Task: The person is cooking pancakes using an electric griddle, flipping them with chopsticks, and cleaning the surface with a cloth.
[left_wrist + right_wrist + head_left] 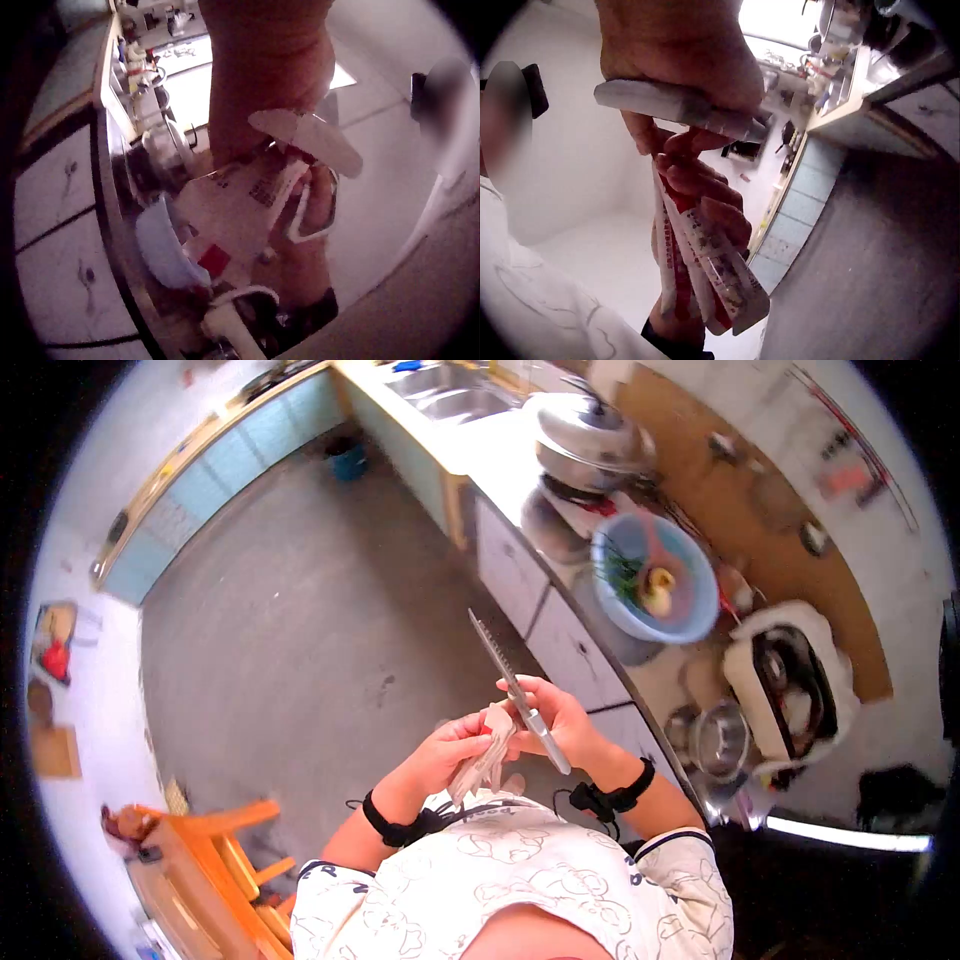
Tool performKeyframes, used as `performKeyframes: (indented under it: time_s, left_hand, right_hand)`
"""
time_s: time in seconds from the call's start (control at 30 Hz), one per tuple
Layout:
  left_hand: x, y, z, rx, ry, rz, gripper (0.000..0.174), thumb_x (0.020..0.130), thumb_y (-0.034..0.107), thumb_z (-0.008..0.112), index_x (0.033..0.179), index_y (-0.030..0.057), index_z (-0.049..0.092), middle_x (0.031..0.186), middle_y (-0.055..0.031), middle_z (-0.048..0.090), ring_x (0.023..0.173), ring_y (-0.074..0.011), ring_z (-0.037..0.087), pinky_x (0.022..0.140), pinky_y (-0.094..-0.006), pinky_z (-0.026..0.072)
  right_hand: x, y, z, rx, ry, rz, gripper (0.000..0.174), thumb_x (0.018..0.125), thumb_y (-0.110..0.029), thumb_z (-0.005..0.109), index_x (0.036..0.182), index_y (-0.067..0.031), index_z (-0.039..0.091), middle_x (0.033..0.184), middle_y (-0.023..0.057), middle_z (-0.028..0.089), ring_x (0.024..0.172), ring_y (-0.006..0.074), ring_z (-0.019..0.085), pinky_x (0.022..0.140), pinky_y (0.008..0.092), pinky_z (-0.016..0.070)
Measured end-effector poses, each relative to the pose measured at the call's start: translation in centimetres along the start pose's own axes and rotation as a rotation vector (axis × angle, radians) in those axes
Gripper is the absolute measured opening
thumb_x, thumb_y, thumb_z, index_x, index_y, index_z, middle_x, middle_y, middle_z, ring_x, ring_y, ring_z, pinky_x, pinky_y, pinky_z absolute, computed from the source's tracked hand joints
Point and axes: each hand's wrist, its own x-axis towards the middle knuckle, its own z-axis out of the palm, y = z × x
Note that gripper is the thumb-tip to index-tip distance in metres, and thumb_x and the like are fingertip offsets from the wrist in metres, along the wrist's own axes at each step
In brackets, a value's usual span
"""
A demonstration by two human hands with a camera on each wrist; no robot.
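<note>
In the head view, both hands meet in front of the chest. My right hand (562, 722) grips a knife (497, 652) with a toothed-looking blade and pale grey handle; the blade points up and away from the body. Flat, long whitish packets (486, 768) hang from the fingers of my left hand (452, 748), close beside the knife. The right wrist view shows these packets (720, 270) fanned out, with red parts and small print. There the knife's handle (656, 103) lies across the right hand, whose fingertips come right at the packets' upper ends.
To the right a counter carries a pale blue basin (605, 605) with greens and yellowish pieces, a lidded steel pot (590, 445), a clear bowl (720, 740) and a cream container (745, 680). A sink (465, 405) lies farther back. An orange wooden chair (235, 820) stands lower left.
</note>
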Motion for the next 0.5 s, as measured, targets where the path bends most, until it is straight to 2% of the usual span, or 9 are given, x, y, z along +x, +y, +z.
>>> performKeyframes:
  time_s: [0.07, 0.13, 0.2, 0.3, 0.37, 0.4, 0.5]
  left_hand:
    - [0.9, 0.9, -2.1, -0.017, 0.037, 0.068, 0.039, 0.087, 0.014, 0.052, 0.124, 0.0048, 0.043, 0.100, -0.0070, 0.058, 0.087, -0.0166, 0.058, 0.077, -0.0289, 0.0476]
    - [0.6, 2.3, -3.3, -0.021, 0.054, 0.142, 0.041, 0.087, 0.015, 0.052, 0.125, 0.0047, 0.042, 0.100, -0.0076, 0.058, 0.087, -0.0168, 0.058, 0.076, -0.0288, 0.0476]
    - [-1.4, 6.3, -6.1, -0.007, 0.077, 0.199, 0.040, 0.088, 0.015, 0.051, 0.125, 0.0041, 0.041, 0.100, -0.0099, 0.058, 0.089, -0.0183, 0.058, 0.076, -0.0300, 0.0481]
    - [-3.3, 10.8, -9.4, -0.020, 0.175, 0.215, 0.039, 0.087, 0.014, 0.052, 0.123, 0.0032, 0.042, 0.099, -0.0118, 0.058, 0.089, -0.0203, 0.059, 0.078, -0.0321, 0.0484]
    - [-4.6, 14.8, -13.0, -0.073, 0.175, 0.254, 0.035, 0.085, 0.010, 0.052, 0.118, 0.0027, 0.045, 0.098, -0.0126, 0.058, 0.089, -0.0213, 0.059, 0.079, -0.0339, 0.0488]
    - [-5.1, 16.1, -14.4, -0.115, 0.173, 0.259, 0.034, 0.084, 0.009, 0.052, 0.117, 0.0028, 0.046, 0.097, -0.0126, 0.059, 0.089, -0.0215, 0.059, 0.079, -0.0337, 0.0491]
    - [-5.6, 19.8, -17.8, -0.196, 0.195, 0.291, 0.032, 0.082, 0.008, 0.053, 0.113, 0.0022, 0.049, 0.096, -0.0129, 0.060, 0.088, -0.0227, 0.060, 0.079, -0.0341, 0.0500]
  right_hand:
    - [3.7, 0.7, -1.4, 0.094, -0.091, 0.005, 0.059, 0.077, -0.003, 0.065, 0.128, -0.0060, 0.035, 0.103, 0.0152, 0.056, 0.073, 0.0160, 0.058, 0.063, 0.0294, 0.0504]
    - [6.7, 0.9, -1.6, 0.141, -0.179, 0.023, 0.059, 0.077, -0.003, 0.065, 0.128, -0.0062, 0.035, 0.104, 0.0151, 0.056, 0.075, 0.0157, 0.058, 0.063, 0.0293, 0.0506]
    - [12.5, 1.2, 0.6, 0.184, -0.258, 0.051, 0.060, 0.076, -0.002, 0.065, 0.128, -0.0064, 0.035, 0.104, 0.0149, 0.056, 0.078, 0.0154, 0.057, 0.064, 0.0292, 0.0507]
    - [19.1, 1.4, 3.2, 0.132, -0.285, 0.104, 0.060, 0.075, -0.002, 0.067, 0.127, -0.0066, 0.037, 0.104, 0.0119, 0.056, 0.085, 0.0144, 0.056, 0.066, 0.0296, 0.0512]
    - [25.1, 2.4, 4.7, 0.027, -0.366, 0.072, 0.061, 0.073, 0.000, 0.068, 0.126, -0.0066, 0.039, 0.103, 0.0084, 0.056, 0.091, 0.0130, 0.055, 0.068, 0.0294, 0.0521]
    - [27.3, 2.4, 5.6, 0.059, -0.384, 0.086, 0.060, 0.073, 0.001, 0.068, 0.125, -0.0073, 0.040, 0.103, 0.0064, 0.056, 0.090, 0.0122, 0.055, 0.068, 0.0285, 0.0524]
    - [32.9, 1.7, 7.3, 0.066, -0.397, 0.138, 0.059, 0.073, 0.002, 0.068, 0.125, -0.0081, 0.040, 0.103, 0.0067, 0.057, 0.087, 0.0127, 0.055, 0.065, 0.0282, 0.0524]
